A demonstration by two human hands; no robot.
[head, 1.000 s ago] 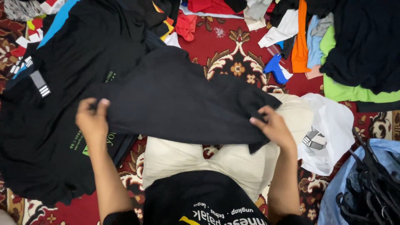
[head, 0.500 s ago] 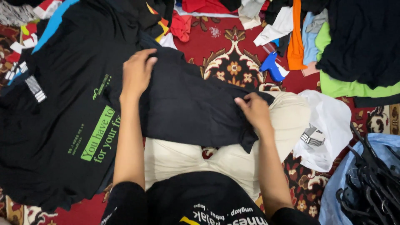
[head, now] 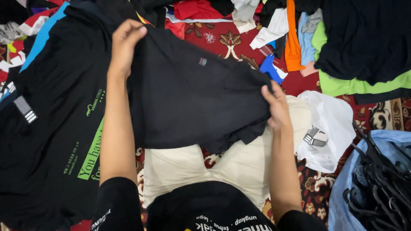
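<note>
A black garment (head: pixel 192 98) is held spread above the lap, over cream trousers (head: pixel 239 162). Its far left corner is pinched by the left hand (head: pixel 124 45), its right edge is clutched by the right hand (head: pixel 276 107). A black printed shirt (head: pixel 55 128) lies left, on a red patterned carpet (head: pixel 222 40).

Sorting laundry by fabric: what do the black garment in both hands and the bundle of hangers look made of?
Black garment: soft matte knit, probably cotton jersey; it drapes and creases limply between both hands. Hangers: likely black plastic, thin rigid curved bars with a slight sheen, though coated metal can't be ruled out.
</note>
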